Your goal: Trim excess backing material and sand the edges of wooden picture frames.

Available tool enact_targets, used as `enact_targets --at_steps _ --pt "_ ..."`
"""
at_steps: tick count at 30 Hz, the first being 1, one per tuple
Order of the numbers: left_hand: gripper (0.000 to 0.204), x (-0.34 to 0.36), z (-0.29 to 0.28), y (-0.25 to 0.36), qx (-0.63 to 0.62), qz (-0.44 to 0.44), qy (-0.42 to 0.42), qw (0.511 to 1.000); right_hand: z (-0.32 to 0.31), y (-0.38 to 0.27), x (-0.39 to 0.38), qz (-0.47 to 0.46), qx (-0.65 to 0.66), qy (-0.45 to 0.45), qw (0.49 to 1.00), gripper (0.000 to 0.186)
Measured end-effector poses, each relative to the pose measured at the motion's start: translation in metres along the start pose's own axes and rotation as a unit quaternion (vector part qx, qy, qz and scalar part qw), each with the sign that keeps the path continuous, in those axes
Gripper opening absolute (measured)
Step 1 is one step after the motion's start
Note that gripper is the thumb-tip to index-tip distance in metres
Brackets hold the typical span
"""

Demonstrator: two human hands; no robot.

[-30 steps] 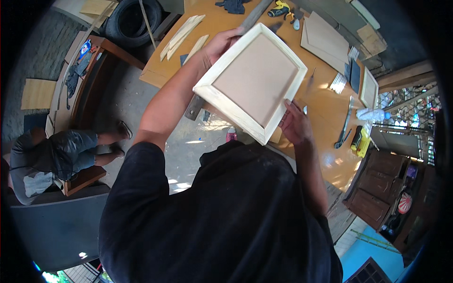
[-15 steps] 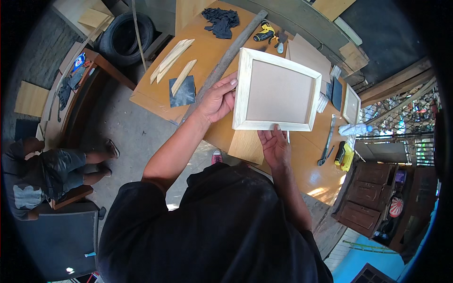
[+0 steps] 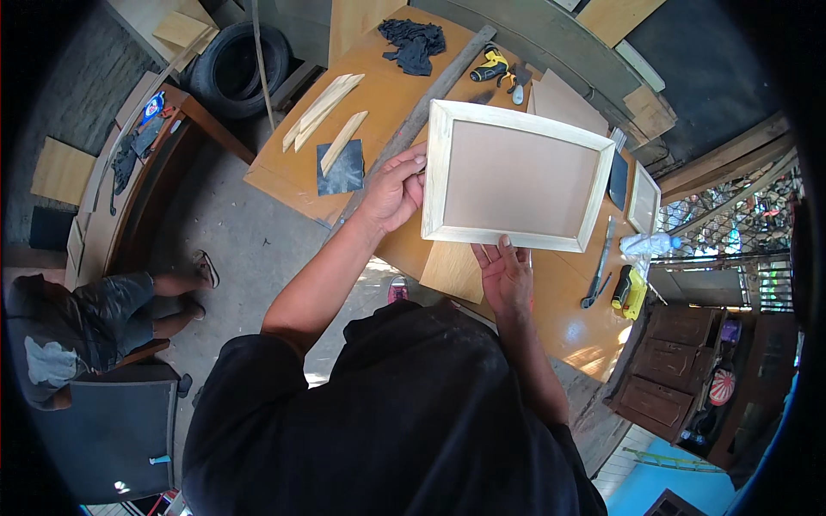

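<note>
A pale wooden picture frame (image 3: 434, 172) with a plain brownish-grey backing is held up above the table. My left hand (image 3: 393, 191) grips its left side, thumb over the edge and fingers behind. At the bottom rail, my right hand (image 3: 506, 277) pinches the frame with the thumb in front; its other fingers are partly hidden behind. Beneath the frame lies a light wooden board (image 3: 452, 271) at the table's near edge. To the left, a strip of wood (image 3: 344, 142) rests on a dark sheet of sandpaper (image 3: 342, 176), near more wood strips (image 3: 320, 112).
The orange-brown table (image 3: 284, 176) also bears a long wooden bar (image 3: 447, 82), a black cloth (image 3: 413, 43), a yellow drill (image 3: 490, 64), a plastic bottle (image 3: 650, 244) and a yellow-black tool (image 3: 630, 292). Another person (image 3: 103, 318) sits at the left. A tyre (image 3: 239, 73) lies behind.
The picture frame has turned so its face shows wider, its right side reaching further right. Both hands keep their hold. The whole view has shifted slightly.
</note>
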State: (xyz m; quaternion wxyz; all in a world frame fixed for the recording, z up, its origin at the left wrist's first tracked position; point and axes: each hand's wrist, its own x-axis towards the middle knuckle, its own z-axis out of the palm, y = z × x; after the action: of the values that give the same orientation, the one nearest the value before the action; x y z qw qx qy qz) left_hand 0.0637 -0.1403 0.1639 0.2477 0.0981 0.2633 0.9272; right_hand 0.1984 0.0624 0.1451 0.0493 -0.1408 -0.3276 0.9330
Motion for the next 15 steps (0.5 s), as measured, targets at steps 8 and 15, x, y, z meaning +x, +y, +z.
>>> enact_targets --at_steps 8,15 --pt "0.040 -0.005 0.003 -0.001 0.013 0.012 0.021 1.000 -0.005 0.003 -0.001 -0.002 -0.010 -0.010 1.000 0.034" --pt "0.037 -0.003 0.024 -0.002 0.216 0.052 0.067 0.973 -0.008 -0.004 0.001 0.067 0.041 0.000 0.997 0.025"
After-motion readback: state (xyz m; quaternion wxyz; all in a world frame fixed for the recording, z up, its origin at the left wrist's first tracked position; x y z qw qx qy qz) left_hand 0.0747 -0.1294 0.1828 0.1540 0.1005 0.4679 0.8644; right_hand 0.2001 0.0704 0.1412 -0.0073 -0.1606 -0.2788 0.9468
